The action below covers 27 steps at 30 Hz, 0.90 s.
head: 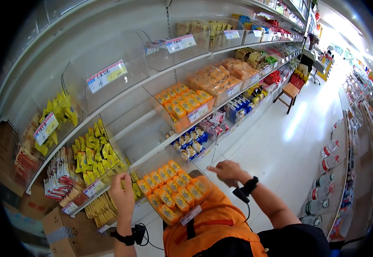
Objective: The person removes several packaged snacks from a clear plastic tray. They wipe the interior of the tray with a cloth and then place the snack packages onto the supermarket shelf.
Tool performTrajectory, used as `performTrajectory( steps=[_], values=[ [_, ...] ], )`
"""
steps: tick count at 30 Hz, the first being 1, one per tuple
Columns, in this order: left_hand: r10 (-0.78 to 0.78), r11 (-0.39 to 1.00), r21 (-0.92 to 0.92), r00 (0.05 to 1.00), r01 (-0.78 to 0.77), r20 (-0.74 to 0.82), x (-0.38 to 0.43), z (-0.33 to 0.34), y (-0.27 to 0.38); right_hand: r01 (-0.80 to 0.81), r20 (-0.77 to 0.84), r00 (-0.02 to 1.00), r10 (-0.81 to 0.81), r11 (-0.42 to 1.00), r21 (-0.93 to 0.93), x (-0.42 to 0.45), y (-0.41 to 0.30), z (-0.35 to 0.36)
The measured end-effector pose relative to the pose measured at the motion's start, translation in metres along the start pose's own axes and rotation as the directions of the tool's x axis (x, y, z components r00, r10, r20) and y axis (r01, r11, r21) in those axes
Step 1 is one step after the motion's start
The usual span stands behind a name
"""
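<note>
A clear plastic bin (135,167) holds rows of small orange-wrapped packs (173,189) and stands tilted in front of my torso. What supports it is hidden. My left hand (122,194) is raised at the bin's left side, fingers curled towards the thumb; whether anything small is between them I cannot tell. Beyond the bin's right side is my right hand (227,172), its index finger stretched towards the bin and the others loosely bent. I see nothing held in it. A similar bin of orange packs (180,102) sits on the middle shelf.
Shelves carry bins of yellow-wrapped packs (93,154), blue-and-white packs (191,143) and larger orange bags (212,78). A cardboard box (77,234) stands at lower left. Along the aisle are a wooden chair (290,91) and, opposite, several large water bottles (329,163).
</note>
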<state>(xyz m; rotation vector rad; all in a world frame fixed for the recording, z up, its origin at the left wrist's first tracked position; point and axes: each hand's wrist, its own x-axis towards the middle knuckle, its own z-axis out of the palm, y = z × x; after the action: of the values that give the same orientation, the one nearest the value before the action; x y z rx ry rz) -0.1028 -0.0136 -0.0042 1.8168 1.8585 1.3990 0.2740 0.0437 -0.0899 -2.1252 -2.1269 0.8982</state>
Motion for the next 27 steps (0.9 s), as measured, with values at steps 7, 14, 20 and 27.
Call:
performTrajectory(
  steps=[7, 14, 20, 27],
  values=[
    [-0.27, 0.9, 0.384, 0.956, 0.208, 0.114, -0.045, 0.051, -0.092, -0.018, 0.263, 0.962, -0.071, 0.946, 0.323, 0.039, 0.011, 0.052],
    [-0.598, 0.715, 0.095, 0.535, 0.693, 0.597, -0.027, 0.05, -0.071, 0.175, 0.242, 0.952, -0.189, 0.981, 0.078, 0.05, -0.014, 0.058],
    [-0.636, 0.739, 0.184, 0.581, 0.648, 0.508, -0.028, 0.044, -0.068, 0.304, 0.124, 0.946, -0.3, 0.952, -0.017, 0.025, -0.023, 0.051],
    [-0.531, 0.808, 0.074, 0.668, 0.584, 0.521, -0.049, 0.042, -0.075, 0.318, -0.054, 0.946, -0.321, 0.946, -0.055, -0.03, -0.012, 0.04]
  ],
)
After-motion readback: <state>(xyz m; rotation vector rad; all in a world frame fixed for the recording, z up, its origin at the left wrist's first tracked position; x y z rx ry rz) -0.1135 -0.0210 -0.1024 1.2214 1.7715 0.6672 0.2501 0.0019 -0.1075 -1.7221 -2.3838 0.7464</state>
